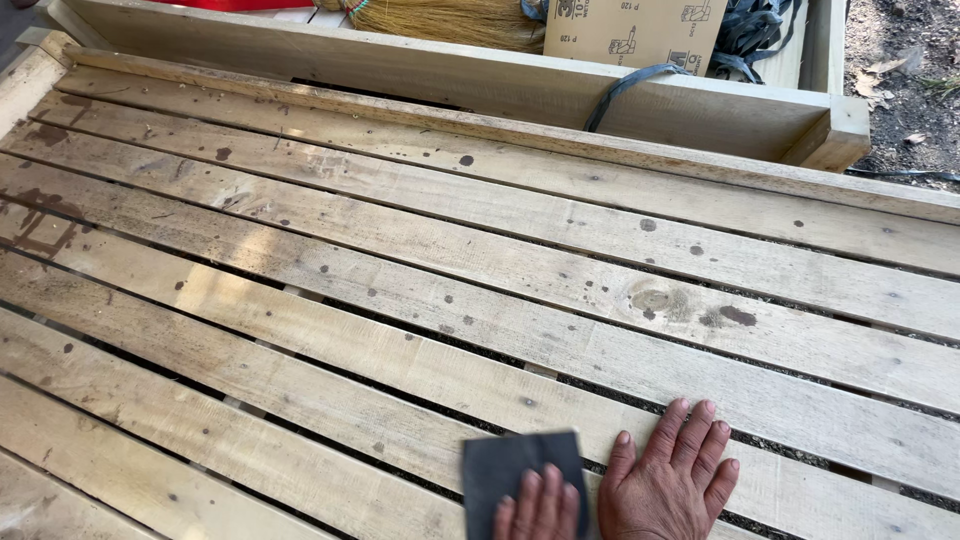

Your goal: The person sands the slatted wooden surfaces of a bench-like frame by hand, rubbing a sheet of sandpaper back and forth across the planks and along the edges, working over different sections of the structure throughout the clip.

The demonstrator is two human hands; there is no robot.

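Dark grey sandpaper sheet (510, 468) lies flat on the pale slatted wooden platform (420, 300), near the bottom edge. Left hand (540, 508) presses it down, fingers (527, 497) together, extended, only partly in frame. Right hand (670, 480) just beside, palm down on a plank, fingers (690, 435) straight, slightly spread, holding nothing.

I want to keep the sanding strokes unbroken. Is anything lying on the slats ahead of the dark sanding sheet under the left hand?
Nothing visible does. The left hand presses the dark sanding sheet flat on the slats, the right hand flat beside it. Ahead, the boards show only knots, stains and gaps up to the raised wooden rail.
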